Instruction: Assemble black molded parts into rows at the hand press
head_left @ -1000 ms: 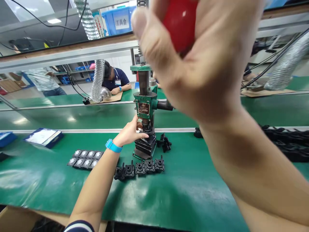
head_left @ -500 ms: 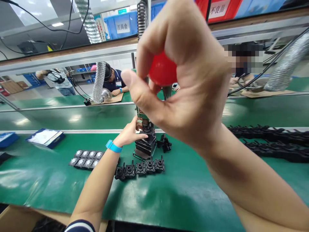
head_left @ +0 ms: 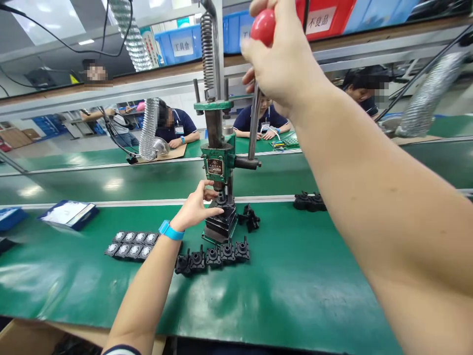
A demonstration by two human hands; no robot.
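On the shelf (head_left: 162, 79) in front of you stand a blue bin (head_left: 164, 45) with a white label, a second blue bin (head_left: 231, 29), a red bin (head_left: 338, 12) and a light-blue bin (head_left: 380, 12). Below it, a silver duct (head_left: 149, 125) hangs to your left and another duct (head_left: 432, 93) to your right. Beyond, you face three seated co-workers (head_left: 186, 121) in navy shirts; farther left, a person (head_left: 120, 121) stands. On your counter (head_left: 288, 296), at left, papers (head_left: 66, 213) lie in a dark-blue tray (head_left: 83, 221). A cardboard box (head_left: 27, 335) sits below the counter's near left edge.
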